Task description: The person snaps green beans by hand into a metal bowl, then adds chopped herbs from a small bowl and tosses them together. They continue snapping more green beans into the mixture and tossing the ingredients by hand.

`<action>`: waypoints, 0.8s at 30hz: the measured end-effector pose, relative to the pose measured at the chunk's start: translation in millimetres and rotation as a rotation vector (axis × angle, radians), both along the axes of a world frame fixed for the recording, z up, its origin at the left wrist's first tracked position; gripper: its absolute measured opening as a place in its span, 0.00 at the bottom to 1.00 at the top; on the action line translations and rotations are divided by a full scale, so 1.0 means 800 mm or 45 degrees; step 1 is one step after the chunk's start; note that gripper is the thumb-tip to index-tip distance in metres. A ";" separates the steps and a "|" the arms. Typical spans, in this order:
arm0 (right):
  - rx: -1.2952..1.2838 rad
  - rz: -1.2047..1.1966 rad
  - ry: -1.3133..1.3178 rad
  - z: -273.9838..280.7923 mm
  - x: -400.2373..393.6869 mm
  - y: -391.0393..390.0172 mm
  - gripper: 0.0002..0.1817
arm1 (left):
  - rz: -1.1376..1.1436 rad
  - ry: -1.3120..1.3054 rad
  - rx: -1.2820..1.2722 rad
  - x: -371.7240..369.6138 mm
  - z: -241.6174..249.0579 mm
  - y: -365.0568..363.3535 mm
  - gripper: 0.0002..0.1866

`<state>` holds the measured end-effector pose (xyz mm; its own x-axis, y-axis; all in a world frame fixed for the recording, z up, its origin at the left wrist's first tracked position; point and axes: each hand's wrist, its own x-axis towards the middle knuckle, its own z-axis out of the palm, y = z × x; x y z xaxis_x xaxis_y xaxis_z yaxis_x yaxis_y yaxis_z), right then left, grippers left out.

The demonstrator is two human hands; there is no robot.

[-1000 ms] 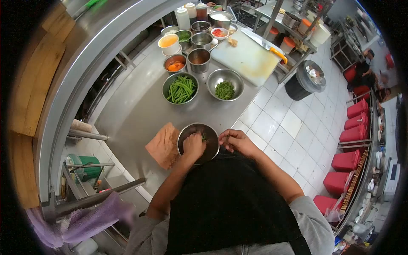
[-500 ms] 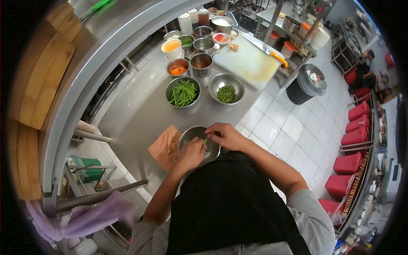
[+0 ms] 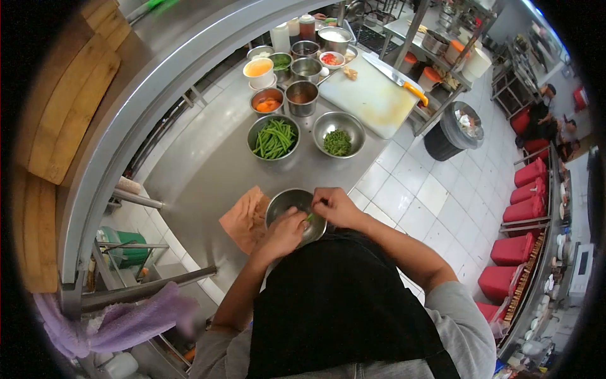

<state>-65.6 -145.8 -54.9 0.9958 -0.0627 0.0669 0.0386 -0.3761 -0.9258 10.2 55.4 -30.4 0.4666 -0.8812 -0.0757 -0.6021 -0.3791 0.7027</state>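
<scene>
Over a steel bowl close to my body, my left hand is closed, with a short bit of green bean showing at its fingertips. My right hand is pinched at the bowl's right rim; whatever its fingers hold is hidden. Beyond them stands a steel bowl full of green beans. To its right, another steel bowl contains finely cut green pieces. Crumpled brown paper lies against the left side of the near bowl.
Farther back are several steel containers, one with orange pieces, and a white tub. A cutting board carries an orange-handled knife. A metal rail curves along the left. A bin stands on the floor.
My right hand has shifted slightly right and down, away from my left hand. The green bean bit stays by my left fingertips, tilted lower than before. The view has shifted slightly.
</scene>
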 end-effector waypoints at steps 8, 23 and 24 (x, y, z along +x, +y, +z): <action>0.564 0.172 0.428 0.003 -0.008 -0.004 0.11 | 0.020 0.531 -0.076 0.018 0.001 0.018 0.12; 0.798 -0.363 0.342 -0.033 0.021 0.002 0.09 | 0.217 0.778 -0.157 0.036 0.005 0.019 0.12; 0.867 -0.230 0.418 -0.018 0.014 0.003 0.10 | 0.297 0.977 -0.251 0.041 0.007 0.023 0.11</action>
<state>-54.3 -143.6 -69.0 0.9284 -0.1479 -0.3410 -0.2851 0.3052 -0.9086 42.9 74.1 -24.6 0.5210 -0.7984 -0.3019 0.1516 -0.2615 0.9532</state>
